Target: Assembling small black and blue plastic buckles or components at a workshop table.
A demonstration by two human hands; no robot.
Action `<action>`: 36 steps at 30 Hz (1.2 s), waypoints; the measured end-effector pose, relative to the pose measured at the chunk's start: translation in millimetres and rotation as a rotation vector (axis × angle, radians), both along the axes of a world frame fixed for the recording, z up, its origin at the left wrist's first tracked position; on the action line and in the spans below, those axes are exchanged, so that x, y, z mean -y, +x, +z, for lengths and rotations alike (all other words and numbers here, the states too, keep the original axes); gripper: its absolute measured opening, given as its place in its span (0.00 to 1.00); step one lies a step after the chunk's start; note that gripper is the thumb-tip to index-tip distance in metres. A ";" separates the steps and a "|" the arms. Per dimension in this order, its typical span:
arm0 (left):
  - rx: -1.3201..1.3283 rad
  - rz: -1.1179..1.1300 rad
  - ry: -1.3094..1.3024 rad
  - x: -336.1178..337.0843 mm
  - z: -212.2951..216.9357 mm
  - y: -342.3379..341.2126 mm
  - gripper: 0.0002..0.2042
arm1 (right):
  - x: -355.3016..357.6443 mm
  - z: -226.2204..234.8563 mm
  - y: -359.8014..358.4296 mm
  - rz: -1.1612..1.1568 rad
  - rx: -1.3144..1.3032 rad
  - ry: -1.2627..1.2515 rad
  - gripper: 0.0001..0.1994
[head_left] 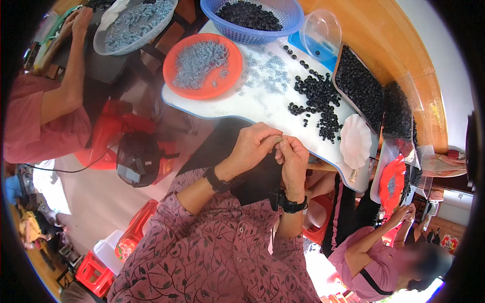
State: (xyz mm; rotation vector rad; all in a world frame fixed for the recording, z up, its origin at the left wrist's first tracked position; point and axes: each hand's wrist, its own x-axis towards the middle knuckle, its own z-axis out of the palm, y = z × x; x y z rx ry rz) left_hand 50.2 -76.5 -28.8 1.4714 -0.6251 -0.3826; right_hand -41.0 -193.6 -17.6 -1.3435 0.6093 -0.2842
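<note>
My left hand (249,147) and my right hand (294,160) meet fingertip to fingertip just off the front edge of a white table (207,107). Both are closed in a pinch, and whatever lies between the fingers is too small or hidden to make out. Beyond them, small black round pieces (317,96) lie loose on the tabletop. Tiny pale blue-grey clear pieces (268,70) are scattered to their left. More of these clear pieces are heaped on an orange-red plate (170,76). A white scalloped dish (355,139) rests at the table's right side.
A blue basket (252,36) of black pieces stands at the back, with a clear tub (321,33) beside it. A tray (358,83) full of black pieces leans rightward. Co-workers sit at left (48,108) and lower right (364,260). Red stools (94,273) stand behind.
</note>
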 end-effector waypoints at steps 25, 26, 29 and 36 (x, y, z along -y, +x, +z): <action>-0.427 0.053 -0.239 7.8 13.2 -23.3 0.08 | -20.4 13.7 -7.7 -0.120 0.004 -0.441 0.08; -0.427 0.049 -0.240 8.1 12.8 -25.0 0.08 | -20.7 11.6 -8.1 -0.123 0.004 -0.443 0.08; -0.406 0.092 -0.232 9.0 9.5 -26.2 0.08 | -21.9 7.3 -6.5 -0.135 -0.016 -0.615 0.07; -0.484 0.100 -0.161 12.0 2.6 -23.8 0.09 | -16.9 16.1 2.5 -0.103 0.151 -1.168 0.02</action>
